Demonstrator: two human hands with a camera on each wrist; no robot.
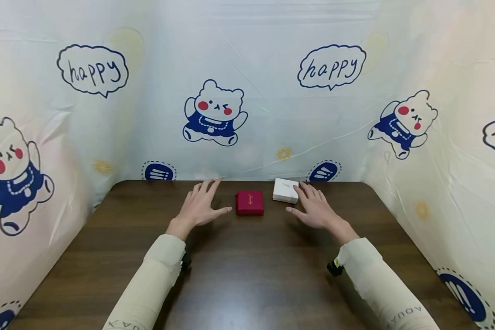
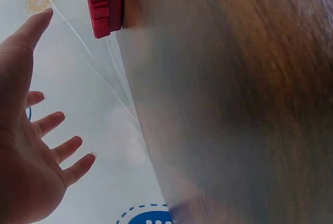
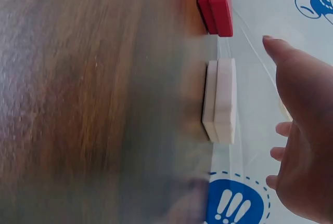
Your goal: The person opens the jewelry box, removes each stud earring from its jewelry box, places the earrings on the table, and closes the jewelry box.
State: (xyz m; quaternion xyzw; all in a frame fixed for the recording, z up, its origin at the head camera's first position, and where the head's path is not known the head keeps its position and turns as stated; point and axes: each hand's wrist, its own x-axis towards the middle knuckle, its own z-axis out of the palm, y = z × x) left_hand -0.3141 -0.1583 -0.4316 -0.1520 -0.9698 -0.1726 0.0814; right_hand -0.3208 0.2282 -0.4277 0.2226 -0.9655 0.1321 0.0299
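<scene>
A small red box (image 1: 250,203) with gold script on its lid lies on the dark wooden table. To its right and a little farther back is a small white box (image 1: 285,191), turned at a slight angle. My left hand (image 1: 199,205) hovers left of the red box, fingers spread and thumb pointing toward it. On the other side, my right hand (image 1: 315,207) is held over the table, its index fingertip overlapping the white box's right edge in the head view. Both boxes look closed; the right wrist view shows a lid seam along the white box (image 3: 219,101). Neither hand holds anything.
A pale curtain (image 1: 264,59) printed with bears and "happy" bubbles surrounds the table's back and sides. Both boxes sit near the back edge of the table (image 1: 247,266). A dark device (image 1: 335,267) is strapped at the right wrist, another (image 1: 185,262) at the left.
</scene>
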